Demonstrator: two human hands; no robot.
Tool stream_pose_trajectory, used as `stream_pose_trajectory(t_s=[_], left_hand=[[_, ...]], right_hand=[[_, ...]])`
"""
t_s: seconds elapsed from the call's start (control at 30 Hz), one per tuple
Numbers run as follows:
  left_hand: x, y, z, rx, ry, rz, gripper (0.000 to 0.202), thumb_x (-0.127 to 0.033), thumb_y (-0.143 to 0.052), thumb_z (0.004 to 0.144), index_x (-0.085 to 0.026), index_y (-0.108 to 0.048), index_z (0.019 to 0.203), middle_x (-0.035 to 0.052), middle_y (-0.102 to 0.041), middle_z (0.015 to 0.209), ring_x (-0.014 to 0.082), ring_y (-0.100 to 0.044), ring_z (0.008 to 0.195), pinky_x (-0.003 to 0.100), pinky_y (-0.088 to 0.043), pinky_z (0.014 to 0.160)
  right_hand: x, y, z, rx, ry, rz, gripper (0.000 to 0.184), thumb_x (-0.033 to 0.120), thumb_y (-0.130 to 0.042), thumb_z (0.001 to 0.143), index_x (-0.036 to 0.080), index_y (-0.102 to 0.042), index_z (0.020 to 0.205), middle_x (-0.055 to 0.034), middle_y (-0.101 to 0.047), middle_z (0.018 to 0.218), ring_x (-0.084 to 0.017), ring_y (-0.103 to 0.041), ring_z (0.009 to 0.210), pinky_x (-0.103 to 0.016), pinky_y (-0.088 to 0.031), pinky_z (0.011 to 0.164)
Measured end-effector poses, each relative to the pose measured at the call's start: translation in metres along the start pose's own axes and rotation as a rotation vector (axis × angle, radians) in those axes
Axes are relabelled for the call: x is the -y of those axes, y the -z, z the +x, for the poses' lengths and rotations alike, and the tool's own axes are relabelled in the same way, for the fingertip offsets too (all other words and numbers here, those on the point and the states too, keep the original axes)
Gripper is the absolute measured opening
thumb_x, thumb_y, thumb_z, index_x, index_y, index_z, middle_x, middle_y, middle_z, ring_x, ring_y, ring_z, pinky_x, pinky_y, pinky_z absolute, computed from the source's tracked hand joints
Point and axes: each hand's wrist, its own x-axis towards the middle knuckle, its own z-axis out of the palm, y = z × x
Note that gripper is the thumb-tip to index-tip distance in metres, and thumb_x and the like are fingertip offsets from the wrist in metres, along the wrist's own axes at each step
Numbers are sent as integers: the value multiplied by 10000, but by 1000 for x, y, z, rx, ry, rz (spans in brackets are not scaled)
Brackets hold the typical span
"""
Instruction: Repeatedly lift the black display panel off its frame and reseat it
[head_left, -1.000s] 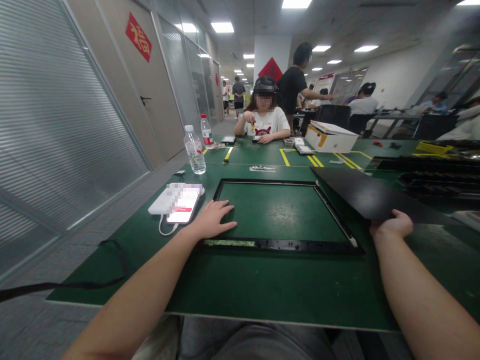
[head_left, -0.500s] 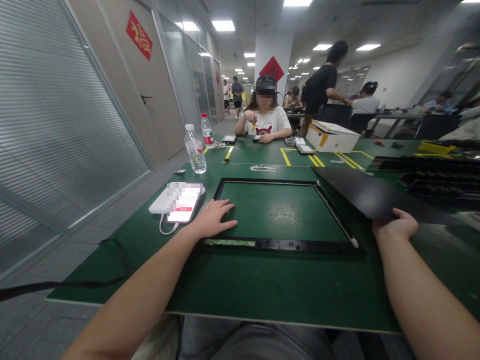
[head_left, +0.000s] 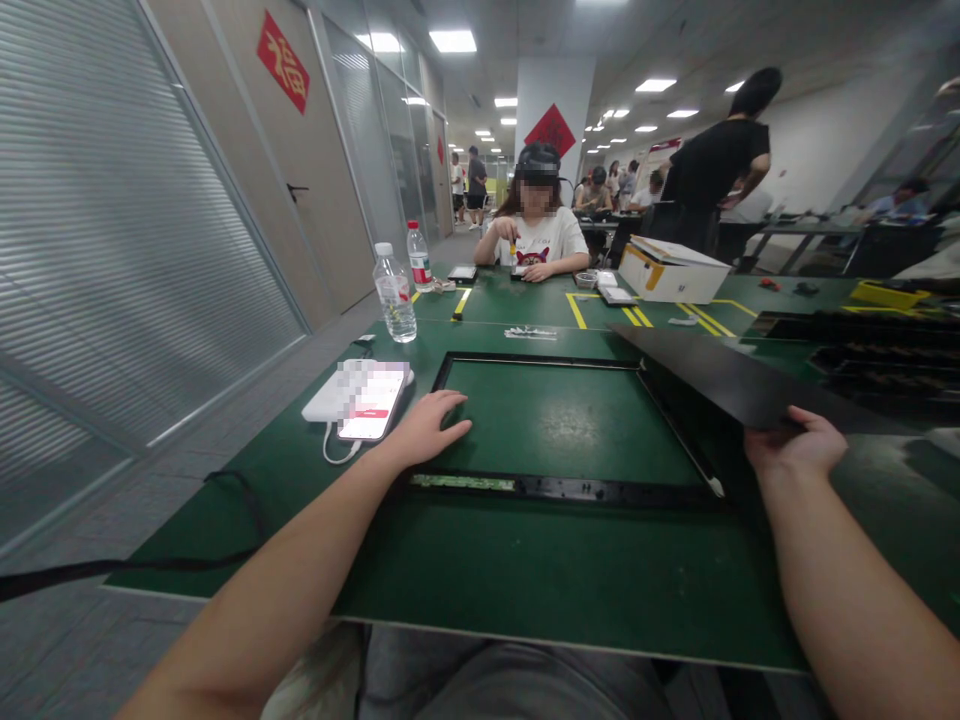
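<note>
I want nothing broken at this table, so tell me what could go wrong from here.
The dark panel, tilted in the right hand, might slip, since only that hand is seen on it. It could also scrape the black frame, whose right side is close by. The left hand, close to the plugged-in phone, could nudge it or snag its white cable.
</note>
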Motion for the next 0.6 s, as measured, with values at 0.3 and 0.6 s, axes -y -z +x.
stream_pose_trajectory(t_s=[0.3,0.6], left_hand=[[-5,6,0,-195,149,-249,565,-557,-608,935,-170,-700,1337,161,-684,1447,377,-626,1350,539,-445,1201],[-14,8,5,-209,324,-1114,517,-527,-634,976,-159,-668,1337,196,-724,1401,320,-694,1292,494,-492,1166]], right_hand=[[3,-14,-29,151,-85,-72,246,78,-528,603,182,-576,821,3,-612,832,-126,-601,710,-232,-535,630],[3,-11,-30,230,-169,-102,236,179,-554,692,172,-696,880,-65,-749,951,-225,-699,842,-392,-596,743]])
